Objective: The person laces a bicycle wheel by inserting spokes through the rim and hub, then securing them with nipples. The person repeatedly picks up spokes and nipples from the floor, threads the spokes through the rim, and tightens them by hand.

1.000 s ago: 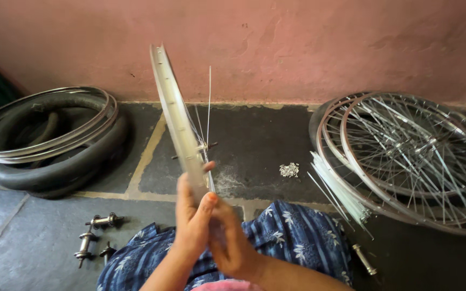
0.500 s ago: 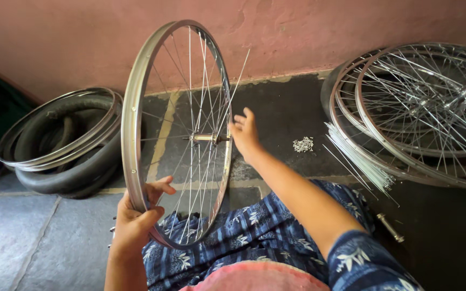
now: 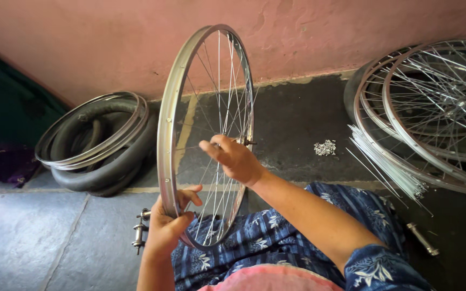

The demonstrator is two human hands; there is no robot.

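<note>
Silver and standing upright at the centre of the frame, the bicycle wheel [image 3: 206, 134] is resting on the person's lap. The left hand [image 3: 169, 223] is gripping its lower rim, fingers [image 3: 190, 195] curled around it. The right hand [image 3: 235, 159] is pinching a spoke [image 3: 218, 86] near the hub [image 3: 244, 141]; old tyres [image 3: 101, 151] are lying at middle left.
</note>
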